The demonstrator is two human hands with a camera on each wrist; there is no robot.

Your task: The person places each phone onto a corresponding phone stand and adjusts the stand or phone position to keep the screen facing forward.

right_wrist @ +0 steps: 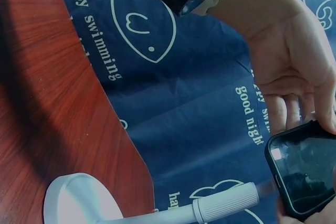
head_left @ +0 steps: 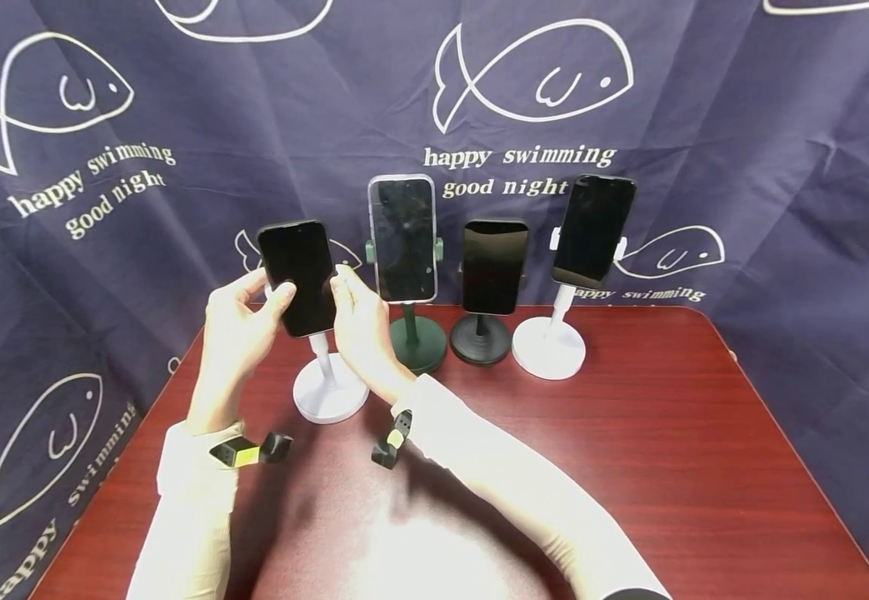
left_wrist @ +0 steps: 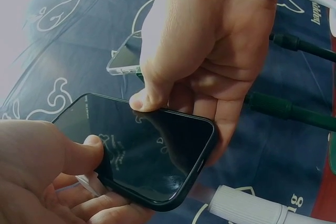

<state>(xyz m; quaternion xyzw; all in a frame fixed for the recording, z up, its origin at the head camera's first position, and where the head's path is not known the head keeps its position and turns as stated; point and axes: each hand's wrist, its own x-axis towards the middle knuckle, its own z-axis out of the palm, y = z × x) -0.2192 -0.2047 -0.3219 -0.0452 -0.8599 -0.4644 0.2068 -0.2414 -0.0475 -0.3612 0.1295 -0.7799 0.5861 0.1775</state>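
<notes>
A black-cased phone [head_left: 299, 275] with a dark screen stands tilted at the top of a white phone stand [head_left: 331, 392], the leftmost of the row. My left hand [head_left: 235, 329] grips its left side, thumb over the front glass and fingers behind. On the opposite edge, my right hand [head_left: 362, 329] pinches it, with the thumb [left_wrist: 147, 99] on the rim and fingers behind the back. A small white part of the holder [left_wrist: 90, 183] shows beside the left fingers in the left wrist view. The rest of the holder is hidden behind the phone.
Right of my hands stand a green stand [head_left: 419, 346] with a clear-cased phone [head_left: 402, 237], a black stand [head_left: 481, 340] with a phone [head_left: 494, 267], and another white stand [head_left: 550, 348] with a tilted phone [head_left: 594, 232]. A fish-print curtain [head_left: 779, 167] hangs behind the red table [head_left: 666, 433].
</notes>
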